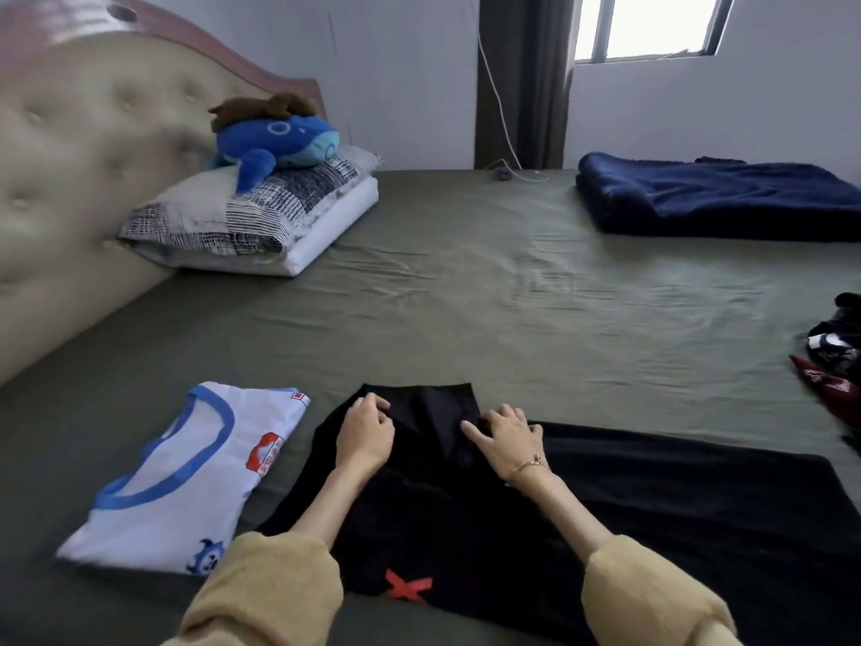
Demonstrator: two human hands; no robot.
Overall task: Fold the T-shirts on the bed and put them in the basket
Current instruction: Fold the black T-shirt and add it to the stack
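Bed: one, with an olive-green sheet, wrinkled; it carries everything below.
Headboard: one, padded and buttoned, at the left.
Black T-shirt: one, spread flat at the near edge of the bed; its long axis runs left to right, with a sleeve pointing away from the person and a red cross mark near the front edge.
Blue blanket: one, folded, at the far right.
White T-shirt: one, folded with blue trim, just left of the black one; its long axis runs from near-left to far-right, collar up.
Pillows: two, stacked against the headboard.
Plush whale: one, blue, on top of the pillows.
Unfolded clothes: a small heap at the right edge; count unclear.
Left hand: fingers curled, pinching the sleeve's left side.
Right hand: fingers bent, gripping the sleeve's right side; one bracelet on the wrist.
Sleeves: two, tan.
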